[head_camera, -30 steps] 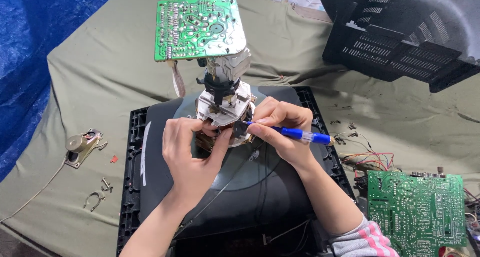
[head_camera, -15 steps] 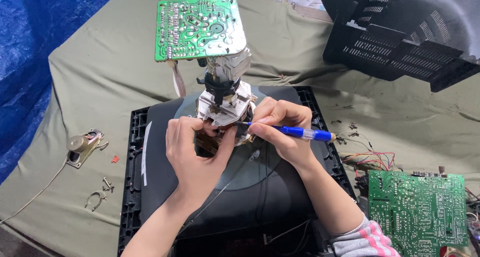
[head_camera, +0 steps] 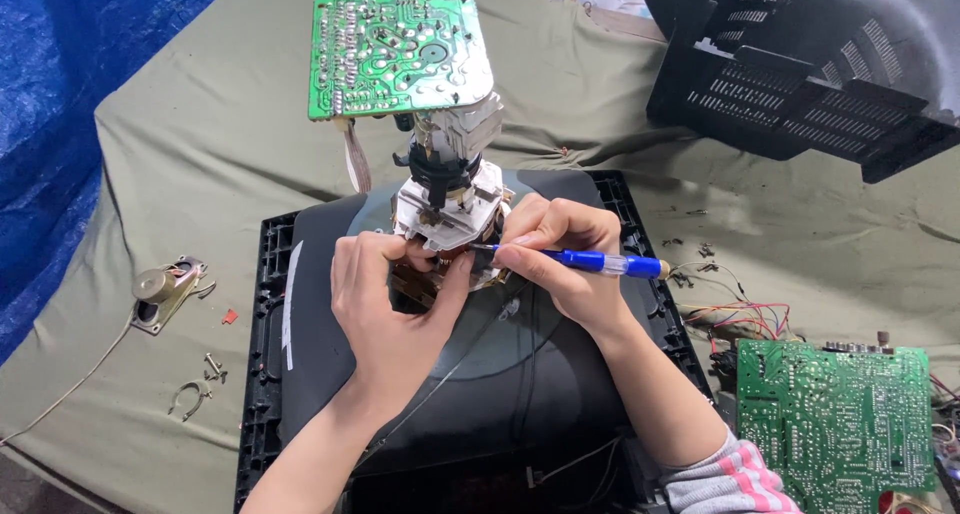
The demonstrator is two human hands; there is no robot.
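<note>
A dark picture tube (head_camera: 500,374) lies face down in its black frame (head_camera: 262,304). Its neck stands up, carrying a white coil yoke (head_camera: 448,206) and a small green circuit board (head_camera: 398,49) on top. My left hand (head_camera: 385,309) grips the lower left side of the yoke, fingers curled on it. My right hand (head_camera: 560,259) holds a blue-handled screwdriver (head_camera: 590,263) lying almost level, its tip pointing left against the base of the yoke.
A black plastic back cover (head_camera: 800,69) lies at the upper right. A larger green circuit board (head_camera: 835,424) with red wires sits at the lower right. A small speaker (head_camera: 165,289), a clip and loose screws (head_camera: 213,366) lie left on the olive cloth. Blue tarp (head_camera: 60,104) at far left.
My left hand's fingers have shifted slightly on the yoke. The screwdriver and my right hand stay almost in the same place.
</note>
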